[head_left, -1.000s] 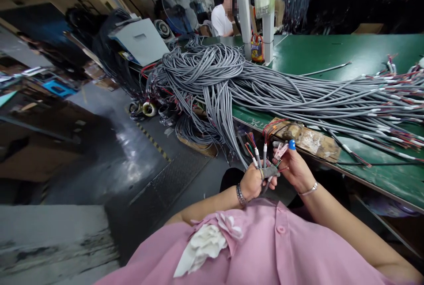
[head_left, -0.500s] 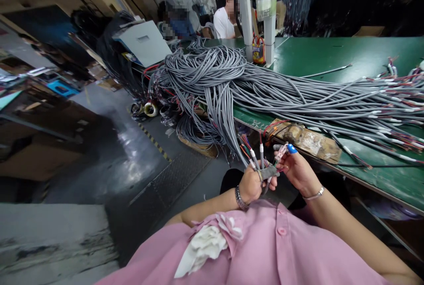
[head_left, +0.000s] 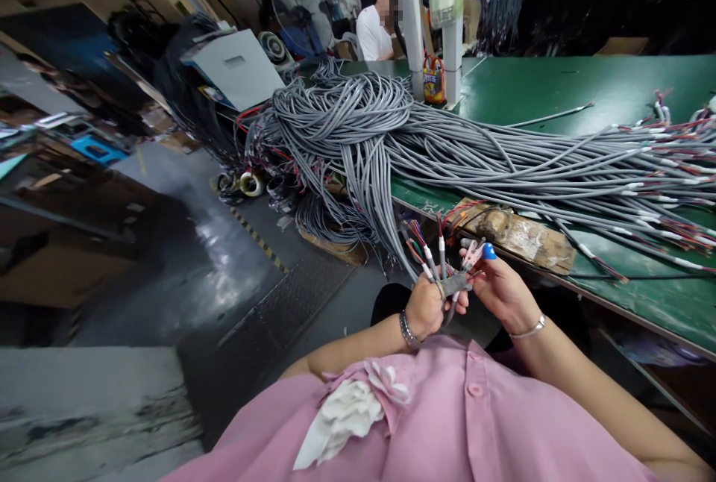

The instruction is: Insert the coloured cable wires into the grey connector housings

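My left hand is closed round several grey cables whose ends point up, with white sleeves and thin coloured wires fanning out. A grey wrapping covers a digit of that hand or lies across the cables; I cannot tell which. Just to the right, my right hand pinches a small pale pink, clip-like piece close to the wire ends. A blue cover sits on a fingertip of this hand. Fine reddish wires show between the two hands, partly hidden by the fingers.
A large bundle of grey cables spreads over the green table and hangs off its near edge. A tape-wrapped wooden block lies at that edge. White posts rise from the table; a person in white sits beyond.
The pink piece has tilted a little and its outline looks more spread. Both hands stay close together with the same hold on the cables. The view has shifted slightly.
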Motion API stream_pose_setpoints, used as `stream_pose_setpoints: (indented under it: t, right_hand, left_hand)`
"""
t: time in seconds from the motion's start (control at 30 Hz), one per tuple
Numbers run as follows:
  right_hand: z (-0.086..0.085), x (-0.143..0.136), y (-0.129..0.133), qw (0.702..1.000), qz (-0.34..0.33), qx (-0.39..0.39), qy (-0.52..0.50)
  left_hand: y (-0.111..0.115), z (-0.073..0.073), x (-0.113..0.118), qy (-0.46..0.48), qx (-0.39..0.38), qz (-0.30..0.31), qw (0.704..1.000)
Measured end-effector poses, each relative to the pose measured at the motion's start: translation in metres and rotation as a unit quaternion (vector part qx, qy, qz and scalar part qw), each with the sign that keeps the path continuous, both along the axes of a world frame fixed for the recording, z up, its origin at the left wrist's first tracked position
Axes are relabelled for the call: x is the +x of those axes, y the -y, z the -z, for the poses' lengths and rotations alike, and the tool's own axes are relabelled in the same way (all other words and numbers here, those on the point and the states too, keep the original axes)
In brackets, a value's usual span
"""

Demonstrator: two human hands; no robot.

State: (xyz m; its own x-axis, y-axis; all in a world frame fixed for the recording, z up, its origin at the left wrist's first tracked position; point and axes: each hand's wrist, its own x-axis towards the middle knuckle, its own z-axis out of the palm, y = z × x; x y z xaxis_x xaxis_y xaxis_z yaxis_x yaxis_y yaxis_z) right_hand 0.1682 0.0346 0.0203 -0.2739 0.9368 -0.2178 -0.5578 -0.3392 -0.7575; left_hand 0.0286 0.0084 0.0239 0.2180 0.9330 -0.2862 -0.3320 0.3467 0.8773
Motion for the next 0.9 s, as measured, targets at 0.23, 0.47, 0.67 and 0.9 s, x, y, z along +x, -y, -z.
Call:
stream_pose_setpoints:
  t: [0.23, 0.47, 0.67, 0.9]
  right_hand:
    - [0.005, -0.001, -0.002, 0.999, 0.046, 0.004, 0.011]
    - [0.010, 0.002, -0.002, 0.995, 0.020, -0.047, -0.081]
    - [0.011, 0.004, -0.004, 0.997, 0.010, -0.045, -0.056]
    - [0.020, 0.004, 0.000, 0.990, 0.113, 0.047, 0.072]
  left_hand:
    - [0.002, 0.005, -0.003, -0.008, -0.006, 0.004, 1.000]
    - [0.008, -0.003, -0.004, -0.013, -0.012, -0.005, 1.000]
    - [0.015, -0.005, -0.008, -0.027, 0.007, 0.008, 1.000]
    - [0.012, -0.009, -0.004, -0.030, 0.032, -0.033, 0.998]
